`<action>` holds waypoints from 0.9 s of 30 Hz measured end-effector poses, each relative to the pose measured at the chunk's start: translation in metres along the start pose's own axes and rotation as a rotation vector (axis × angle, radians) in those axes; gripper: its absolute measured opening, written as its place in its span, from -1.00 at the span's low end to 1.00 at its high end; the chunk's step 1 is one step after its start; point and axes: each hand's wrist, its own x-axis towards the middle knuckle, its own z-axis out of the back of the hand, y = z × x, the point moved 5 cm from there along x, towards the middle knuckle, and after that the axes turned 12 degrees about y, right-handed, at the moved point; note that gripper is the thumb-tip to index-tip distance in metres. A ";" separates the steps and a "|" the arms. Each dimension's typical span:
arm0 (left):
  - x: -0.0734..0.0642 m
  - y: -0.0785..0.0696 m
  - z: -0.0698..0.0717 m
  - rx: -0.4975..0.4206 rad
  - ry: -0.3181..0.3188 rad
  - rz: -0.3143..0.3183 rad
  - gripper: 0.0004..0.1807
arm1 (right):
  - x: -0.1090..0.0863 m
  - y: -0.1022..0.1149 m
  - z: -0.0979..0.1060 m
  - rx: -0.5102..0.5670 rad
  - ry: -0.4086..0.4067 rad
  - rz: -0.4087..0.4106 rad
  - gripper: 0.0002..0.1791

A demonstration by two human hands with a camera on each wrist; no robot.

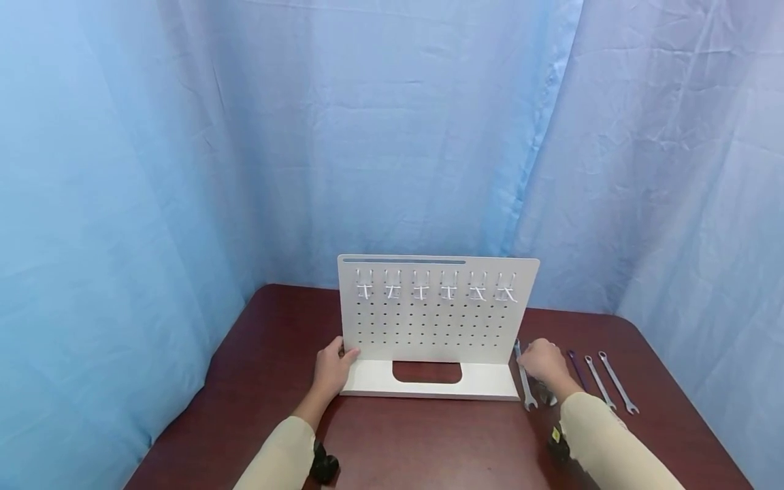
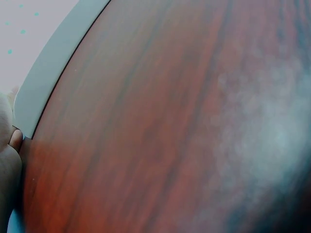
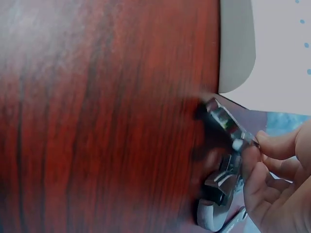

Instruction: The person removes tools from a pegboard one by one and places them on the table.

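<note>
A white pegboard (image 1: 429,327) stands on its base, with a row of hooks across its upper part. My left hand (image 1: 331,367) grips the board's lower left edge, the thumb on its front face; in the left wrist view only a bit of that hand (image 2: 7,155) shows. Beside the board's right edge, my right hand (image 1: 545,361) pinches a silver wrench (image 1: 525,384) between thumb and fingers. The right wrist view shows this wrench (image 3: 223,119) close to the base's corner. Under the right hand lies another metal tool (image 3: 214,199), apparently an adjustable wrench, partly hidden.
Right of my right hand lie a dark purple wrench (image 1: 576,367) and two silver wrenches (image 1: 600,382), (image 1: 618,382). The dark red table (image 1: 422,435) extends in front of the board. Blue curtains (image 1: 398,136) surround the table's back and sides.
</note>
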 end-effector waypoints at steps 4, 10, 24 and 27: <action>0.000 -0.001 -0.002 0.004 -0.003 -0.011 -0.79 | -0.001 -0.001 0.001 -0.046 -0.014 -0.054 -0.59; -0.002 -0.002 -0.002 -0.014 -0.003 -0.006 -0.81 | -0.006 -0.002 0.001 -0.046 -0.012 -0.127 -0.64; 0.000 -0.003 -0.004 -0.039 0.027 0.000 -0.84 | -0.026 0.004 0.029 -0.026 -0.083 -0.090 -0.64; 0.001 -0.001 -0.002 -0.040 0.019 0.007 -0.86 | -0.031 0.004 0.040 -0.025 -0.108 -0.077 -0.65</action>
